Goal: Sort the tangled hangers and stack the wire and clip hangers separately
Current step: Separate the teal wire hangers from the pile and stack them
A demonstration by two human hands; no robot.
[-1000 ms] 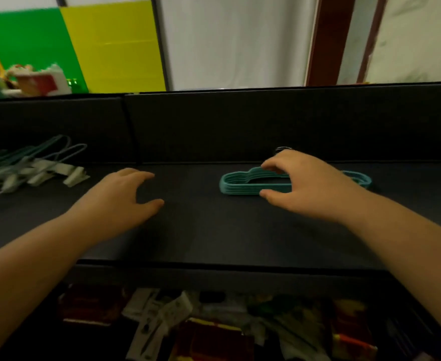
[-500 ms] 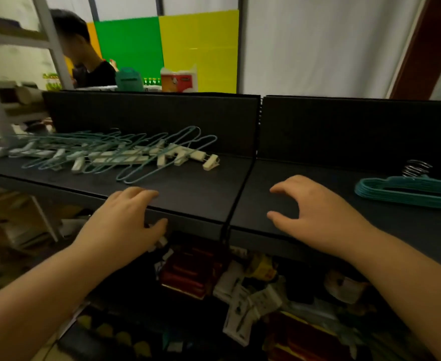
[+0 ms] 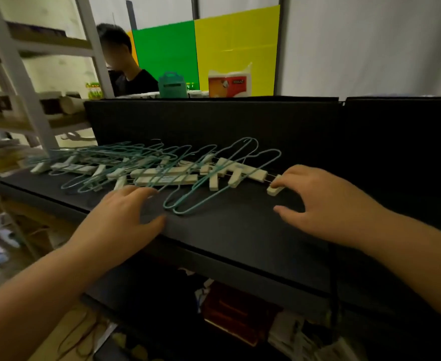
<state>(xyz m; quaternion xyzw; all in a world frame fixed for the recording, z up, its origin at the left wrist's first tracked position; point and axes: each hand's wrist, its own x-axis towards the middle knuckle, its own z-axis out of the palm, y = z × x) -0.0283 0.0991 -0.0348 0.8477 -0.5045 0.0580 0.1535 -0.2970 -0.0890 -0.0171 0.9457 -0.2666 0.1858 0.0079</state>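
A tangled heap of teal wire hangers and clip hangers with pale wooden clips lies along the black table. My left hand hovers at the heap's front edge, fingers spread and holding nothing. My right hand is at the heap's right end, fingers loosely bent, fingertips at the outermost wooden clip. Whether they touch it is unclear. The stack of teal hangers is out of view.
A black upright panel backs the table. A pale shelf rack stands at the left. A person in black sits behind the panel beside a teal box and a tissue pack. Clutter fills the space under the table.
The view has swung left from the stacked teal hangers to the tangled heap. My right hand left the stack and both hands moved to the heap.
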